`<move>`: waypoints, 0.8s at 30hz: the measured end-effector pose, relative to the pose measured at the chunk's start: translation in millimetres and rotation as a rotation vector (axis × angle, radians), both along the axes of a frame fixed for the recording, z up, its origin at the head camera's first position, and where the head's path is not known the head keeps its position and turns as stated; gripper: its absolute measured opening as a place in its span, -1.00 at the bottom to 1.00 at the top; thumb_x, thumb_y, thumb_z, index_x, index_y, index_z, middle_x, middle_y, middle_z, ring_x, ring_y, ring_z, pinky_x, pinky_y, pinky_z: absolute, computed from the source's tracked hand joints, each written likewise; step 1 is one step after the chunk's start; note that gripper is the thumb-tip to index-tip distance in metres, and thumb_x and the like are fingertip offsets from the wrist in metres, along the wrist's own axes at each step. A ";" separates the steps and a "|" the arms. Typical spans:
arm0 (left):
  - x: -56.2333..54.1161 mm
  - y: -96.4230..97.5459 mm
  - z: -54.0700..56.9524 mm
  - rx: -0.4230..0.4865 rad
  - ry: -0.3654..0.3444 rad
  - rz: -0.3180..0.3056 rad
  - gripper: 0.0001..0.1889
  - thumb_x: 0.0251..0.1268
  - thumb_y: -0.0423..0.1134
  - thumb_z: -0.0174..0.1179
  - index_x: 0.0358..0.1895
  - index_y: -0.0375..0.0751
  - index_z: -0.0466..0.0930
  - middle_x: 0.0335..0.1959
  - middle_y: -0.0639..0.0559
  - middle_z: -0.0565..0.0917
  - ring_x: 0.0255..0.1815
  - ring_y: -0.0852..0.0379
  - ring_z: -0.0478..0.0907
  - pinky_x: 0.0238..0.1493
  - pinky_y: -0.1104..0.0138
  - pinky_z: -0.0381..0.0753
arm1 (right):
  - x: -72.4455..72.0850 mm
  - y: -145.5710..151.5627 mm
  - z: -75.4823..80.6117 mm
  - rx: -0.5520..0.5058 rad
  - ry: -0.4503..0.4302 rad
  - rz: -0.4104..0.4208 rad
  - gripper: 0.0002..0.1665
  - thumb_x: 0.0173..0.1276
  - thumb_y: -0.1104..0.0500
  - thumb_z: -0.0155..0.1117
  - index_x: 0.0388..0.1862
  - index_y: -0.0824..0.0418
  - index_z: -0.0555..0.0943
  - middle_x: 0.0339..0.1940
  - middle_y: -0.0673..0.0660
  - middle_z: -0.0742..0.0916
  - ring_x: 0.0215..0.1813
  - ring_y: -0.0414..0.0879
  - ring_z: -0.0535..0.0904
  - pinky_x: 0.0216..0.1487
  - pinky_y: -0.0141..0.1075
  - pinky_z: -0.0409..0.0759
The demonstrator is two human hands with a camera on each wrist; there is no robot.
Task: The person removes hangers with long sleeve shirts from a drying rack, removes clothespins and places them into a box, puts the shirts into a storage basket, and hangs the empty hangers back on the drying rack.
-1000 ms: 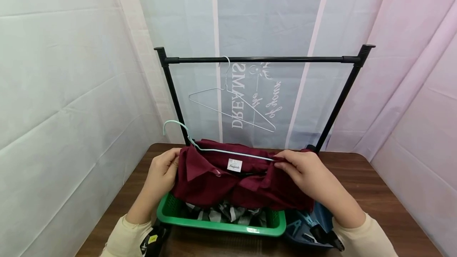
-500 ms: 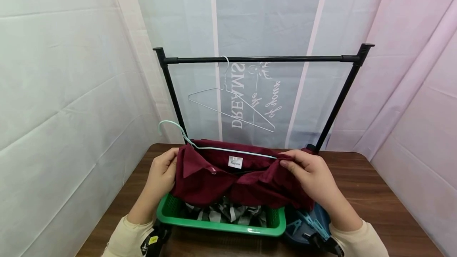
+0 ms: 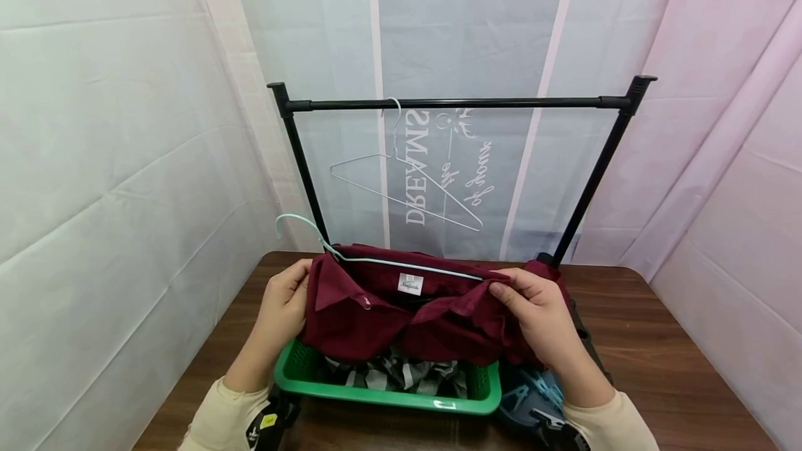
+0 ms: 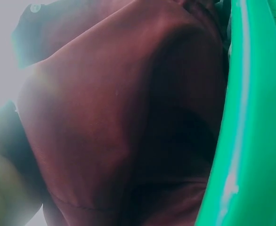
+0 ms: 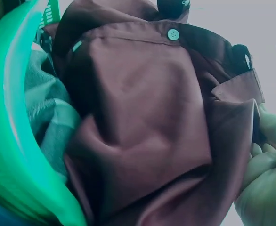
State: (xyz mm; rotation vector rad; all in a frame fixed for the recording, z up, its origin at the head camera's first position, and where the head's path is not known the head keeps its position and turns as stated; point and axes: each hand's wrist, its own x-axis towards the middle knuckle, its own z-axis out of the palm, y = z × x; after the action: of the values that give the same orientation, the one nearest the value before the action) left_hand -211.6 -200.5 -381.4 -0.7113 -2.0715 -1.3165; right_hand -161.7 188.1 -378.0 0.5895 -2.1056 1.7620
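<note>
A maroon collared shirt (image 3: 357, 326) is stretched between my two hands over the green basket. My left hand (image 3: 282, 303) grips the shirt's left side near the collar. At the right of the collar my right hand (image 3: 541, 308) pinches the cloth with thumb and fingers. A pale mint hanger (image 3: 401, 265) lies along the inside of the collar, its hook rising at the left; its right end runs in under the cloth by my right hand. A white label (image 3: 410, 284) shows inside the neck. In the right wrist view, a button (image 5: 173, 35) sits on the shirt's placket.
The green basket (image 3: 388, 399) holds grey and white checked cloth (image 3: 401, 374). A blue container (image 3: 516, 416) with light blue clothespins (image 3: 545, 390) stands at its right. Behind, a black rack (image 3: 501, 104) carries a bare wire hanger (image 3: 407, 193). All stands on a brown wooden table (image 3: 651, 367).
The mint hanger has shifted left, its hook most clearly. My right hand has moved slightly right and regripped, with the hanger's right end now tucked under the collar cloth. My left hand has hardly moved.
</note>
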 end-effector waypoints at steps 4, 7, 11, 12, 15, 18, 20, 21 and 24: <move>0.3 0.2 -0.2 0.019 -0.004 -0.023 -0.75 0.45 -0.58 0.09 -0.19 -0.18 0.70 -0.36 0.08 0.69 -0.40 0.30 0.53 -0.37 0.45 0.52 | 0.4 -3.7 -5.7 -0.183 -0.063 0.109 -0.78 0.56 0.37 0.13 0.01 0.32 0.71 -0.17 -0.03 0.80 -0.18 -0.29 0.70 -0.22 -0.40 0.70; 1.4 0.5 0.8 0.028 -0.018 -0.034 -0.75 0.47 -0.57 0.08 -0.19 -0.18 0.70 -0.37 0.11 0.68 -0.40 0.29 0.53 -0.37 0.44 0.52 | 1.8 -6.0 -9.4 -0.312 -0.092 0.195 -0.71 0.60 0.37 0.06 0.03 0.21 0.72 -0.16 -0.03 0.80 -0.17 -0.28 0.72 -0.19 -0.41 0.70; 3.3 0.9 2.8 0.047 -0.069 -0.065 -0.76 0.53 -0.51 0.04 -0.19 -0.17 0.68 -0.38 0.12 0.66 -0.39 0.26 0.54 -0.37 0.42 0.54 | 4.1 -7.6 -10.8 -0.385 -0.096 0.231 -0.66 0.62 0.39 0.00 0.06 0.22 0.72 -0.11 -0.01 0.81 -0.11 -0.27 0.72 -0.12 -0.41 0.70; 3.6 0.9 3.1 0.051 -0.081 -0.071 -0.77 0.54 -0.50 0.04 -0.19 -0.18 0.68 -0.38 0.12 0.66 -0.39 0.25 0.54 -0.36 0.41 0.54 | 5.0 -7.4 -10.3 -0.370 -0.095 0.210 -0.68 0.61 0.39 0.01 0.07 0.25 0.71 -0.11 -0.01 0.81 -0.11 -0.27 0.71 -0.12 -0.41 0.70; 4.4 0.5 3.5 0.073 -0.113 -0.093 -0.78 0.57 -0.47 0.02 -0.18 -0.21 0.67 -0.37 0.11 0.66 -0.38 0.23 0.55 -0.35 0.40 0.55 | 8.5 -6.0 -7.1 -0.228 -0.090 0.084 -0.73 0.60 0.33 0.09 0.09 0.30 0.70 -0.10 -0.04 0.81 -0.11 -0.29 0.70 -0.16 -0.41 0.69; 4.6 -0.1 3.0 0.093 -0.132 -0.107 -0.79 0.58 -0.46 0.02 -0.16 -0.26 0.67 -0.37 0.11 0.67 -0.36 0.23 0.56 -0.33 0.39 0.56 | 12.5 -4.1 -3.6 -0.088 -0.079 -0.007 -0.73 0.58 0.31 0.15 0.12 0.36 0.68 -0.09 -0.04 0.80 -0.11 -0.29 0.68 -0.20 -0.40 0.69; 4.5 -0.5 2.8 0.102 -0.142 -0.117 -0.80 0.58 -0.45 0.01 -0.15 -0.28 0.66 -0.37 0.11 0.67 -0.35 0.22 0.56 -0.33 0.39 0.56 | 14.7 -3.0 -2.0 -0.054 -0.066 -0.015 -0.72 0.57 0.32 0.15 0.13 0.40 0.66 -0.08 -0.03 0.80 -0.09 -0.27 0.68 -0.19 -0.39 0.69; 4.5 -0.6 2.8 0.104 -0.145 -0.120 -0.80 0.59 -0.45 0.01 -0.15 -0.29 0.66 -0.37 0.10 0.67 -0.36 0.22 0.56 -0.33 0.39 0.56 | 15.5 -2.6 -1.5 -0.053 -0.058 -0.008 -0.72 0.56 0.34 0.15 0.13 0.41 0.66 -0.09 -0.02 0.80 -0.09 -0.26 0.68 -0.19 -0.38 0.70; 4.9 -0.7 3.1 0.104 -0.150 -0.129 -0.80 0.59 -0.45 0.00 -0.14 -0.31 0.66 -0.37 0.10 0.67 -0.36 0.22 0.56 -0.33 0.39 0.56 | 15.7 -1.3 -1.6 -0.051 -0.025 0.010 -0.73 0.55 0.38 0.14 0.12 0.42 0.66 -0.11 -0.02 0.80 -0.11 -0.27 0.68 -0.20 -0.39 0.69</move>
State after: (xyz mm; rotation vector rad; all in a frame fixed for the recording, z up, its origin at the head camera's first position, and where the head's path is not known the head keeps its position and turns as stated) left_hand -206.7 -201.1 -378.2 -0.7297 -2.0843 -1.5815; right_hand -146.0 186.8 -379.6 0.5674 -2.0714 1.8318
